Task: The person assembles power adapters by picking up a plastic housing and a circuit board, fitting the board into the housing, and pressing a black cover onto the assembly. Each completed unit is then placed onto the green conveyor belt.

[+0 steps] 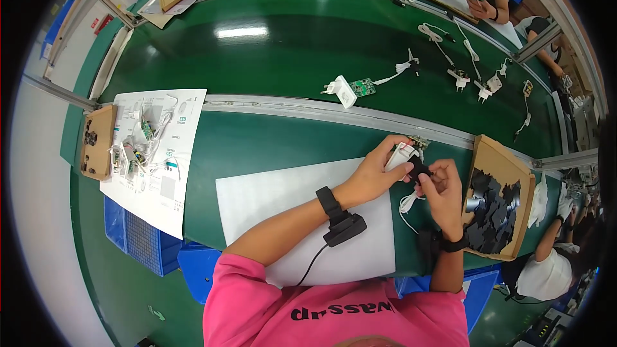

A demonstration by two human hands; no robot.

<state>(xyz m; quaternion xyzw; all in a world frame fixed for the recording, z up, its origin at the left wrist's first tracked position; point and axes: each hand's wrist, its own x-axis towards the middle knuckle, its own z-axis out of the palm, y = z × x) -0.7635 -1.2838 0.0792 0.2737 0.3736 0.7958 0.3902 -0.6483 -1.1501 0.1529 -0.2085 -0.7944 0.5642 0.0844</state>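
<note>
My left hand (371,178) is closed around a white charger housing (400,155), its thumb pressed along the near side. A small green circuit board (419,142) sticks out at the far end of the housing. Against the housing lies a black insulating sheet (419,169), which my right hand (445,191) pinches between thumb and fingers. Below the hands hangs a bundled white cable (408,204). To the right of my right hand stands a cardboard tray (528,202) heaped with black sheet pieces (493,215). Under my left forearm is a white sheet (257,196) on the green bench.
Beyond a metal rail (283,106), a green conveyor belt (257,64) carries a white plug charger (345,92) and several others with boards and cables. At left, printed paper (160,186) holds boards and cables beside a small cardboard tray (96,170). Co-workers' hands (483,6) are at far right.
</note>
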